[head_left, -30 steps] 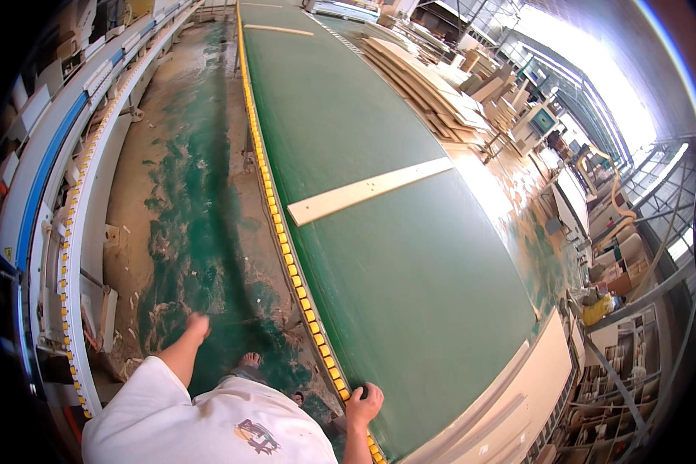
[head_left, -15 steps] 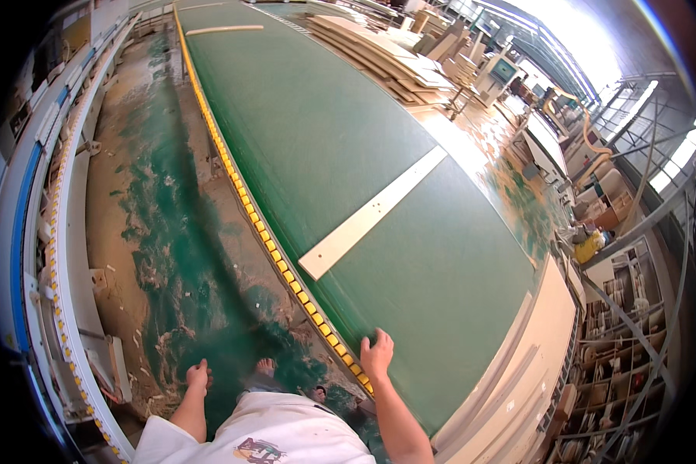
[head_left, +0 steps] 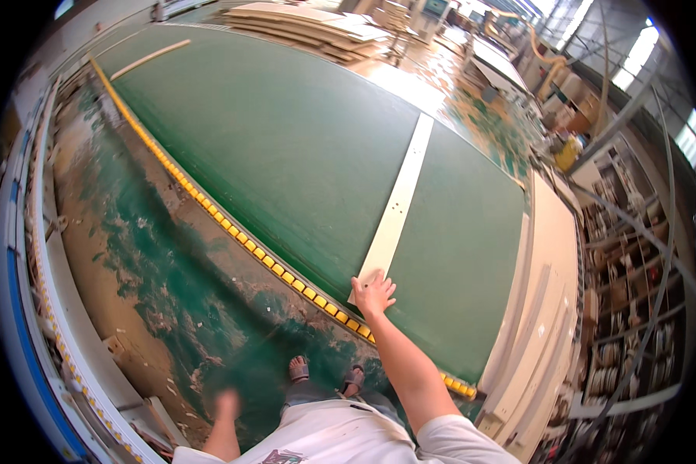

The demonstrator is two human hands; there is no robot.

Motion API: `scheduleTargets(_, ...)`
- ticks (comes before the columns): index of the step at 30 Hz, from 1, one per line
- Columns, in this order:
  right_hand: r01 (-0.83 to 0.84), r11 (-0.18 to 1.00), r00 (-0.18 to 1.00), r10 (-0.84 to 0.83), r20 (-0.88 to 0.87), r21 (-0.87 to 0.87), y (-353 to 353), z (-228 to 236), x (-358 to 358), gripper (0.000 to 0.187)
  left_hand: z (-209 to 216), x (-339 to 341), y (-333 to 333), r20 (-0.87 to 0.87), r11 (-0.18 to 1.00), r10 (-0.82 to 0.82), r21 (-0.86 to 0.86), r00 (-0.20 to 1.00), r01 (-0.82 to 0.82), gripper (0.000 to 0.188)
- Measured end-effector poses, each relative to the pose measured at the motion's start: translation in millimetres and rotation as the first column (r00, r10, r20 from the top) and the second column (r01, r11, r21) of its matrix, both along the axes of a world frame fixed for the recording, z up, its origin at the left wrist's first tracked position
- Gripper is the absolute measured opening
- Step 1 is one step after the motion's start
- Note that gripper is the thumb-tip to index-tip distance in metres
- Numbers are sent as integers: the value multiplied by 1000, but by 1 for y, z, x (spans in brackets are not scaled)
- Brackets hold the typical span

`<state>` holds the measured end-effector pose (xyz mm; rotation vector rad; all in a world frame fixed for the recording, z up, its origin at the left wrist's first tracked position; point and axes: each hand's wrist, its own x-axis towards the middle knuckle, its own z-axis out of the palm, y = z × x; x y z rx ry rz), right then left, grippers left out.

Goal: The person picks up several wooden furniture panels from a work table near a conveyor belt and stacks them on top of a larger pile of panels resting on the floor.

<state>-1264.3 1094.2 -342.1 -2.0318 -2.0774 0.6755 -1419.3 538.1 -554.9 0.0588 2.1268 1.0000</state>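
Observation:
A long, narrow pale board [head_left: 398, 205] with small holes lies flat across the green belt [head_left: 263, 147]. My right hand [head_left: 373, 295] rests on the board's near end, its fingers spread over the surface and past the right edge. Whether the thumb hooks the board's edge cannot be seen. Low on the left, away from the belt, hangs my left hand [head_left: 226, 405], smeared by motion. Nothing shows in it, and its fingers cannot be made out.
Yellow rollers [head_left: 240, 237] line the belt's near edge. More pale boards [head_left: 545, 286] lie along its right end, and a stack of panels [head_left: 309, 27] stands beyond. Another thin strip [head_left: 151, 59] lies at the far left. A machine rail [head_left: 42, 255] runs along the left.
My right hand has moved forward from the belt's bare near edge onto the board's near end. My view has turned rightward and my body now stands closer to the board.

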Motion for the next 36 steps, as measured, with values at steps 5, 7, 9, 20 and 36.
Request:
scheduleTargets(5, 95, 992, 993, -100, 63, 88, 7, -7, 57, 101, -13, -6, -10, 49, 990, -134, -33, 990, 136, 37)
scheduleTargets(7, 105, 992, 994, -106, 12, 72, 11, -5, 95, 100, -13, -9, -5, 43, 992, -124, 11, 991, 124, 35)
scheduleTargets(9, 123, 990, 990, -118, -77, 69, 16, 10, 133, 98, -15, -20, 9, -370, 658, -751, -495, 547, 568, 29)
scheduleTargets(20, 265, 928, 265, -330, -906, -261, -75, 124, 437, 75, 6, 38, 102, -545, 334, -748, -802, -379, 494, 7)
scheduleTargets(36, 664, 718, 735, -576, -357, 210, -275, 107, 706, 56, 54, 181, 253, -569, 24, -643, -685, -513, 729, 9)
